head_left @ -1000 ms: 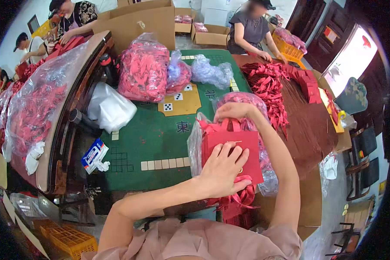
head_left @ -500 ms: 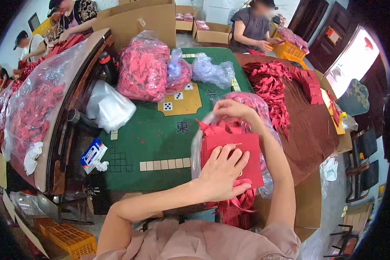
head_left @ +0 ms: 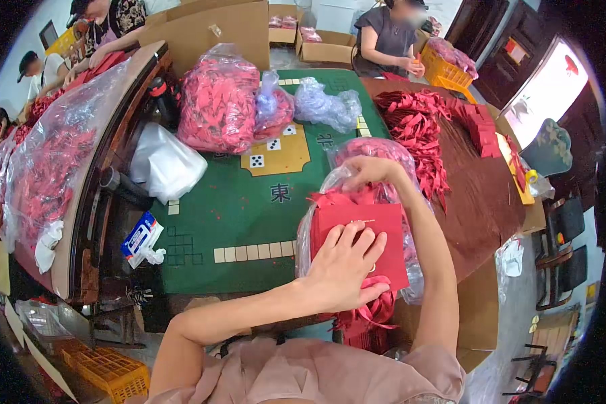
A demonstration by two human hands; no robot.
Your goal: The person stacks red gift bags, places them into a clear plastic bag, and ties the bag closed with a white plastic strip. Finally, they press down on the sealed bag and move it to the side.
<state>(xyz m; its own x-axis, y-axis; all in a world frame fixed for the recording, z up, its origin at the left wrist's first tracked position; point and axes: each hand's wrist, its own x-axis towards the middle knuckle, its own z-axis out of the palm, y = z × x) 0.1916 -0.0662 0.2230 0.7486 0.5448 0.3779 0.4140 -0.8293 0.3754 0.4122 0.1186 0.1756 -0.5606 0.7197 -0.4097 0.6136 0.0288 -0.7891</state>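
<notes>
My left hand lies with spread fingers on a stack of flat red gift bags, its thumb near the red ribbons at the stack's near end. Just beyond the stack, my right hand bends its fingers around the rim of a clear plastic bag. That plastic surrounds the far and left sides of the stack. More red ribbons stick out at the far end. Behind my right forearm sits another clear bag filled with red items.
A green mahjong mat carries a row of pale tiles, a filled bag, white plastic and a tissue pack. To the right, red ribboned pieces cover brown cloth. A co-worker sits opposite.
The view has shifted slightly. My right hand has stayed at the plastic rim with its fingers more bent; the left hand remains on the stack. The co-worker opposite has brought both hands together.
</notes>
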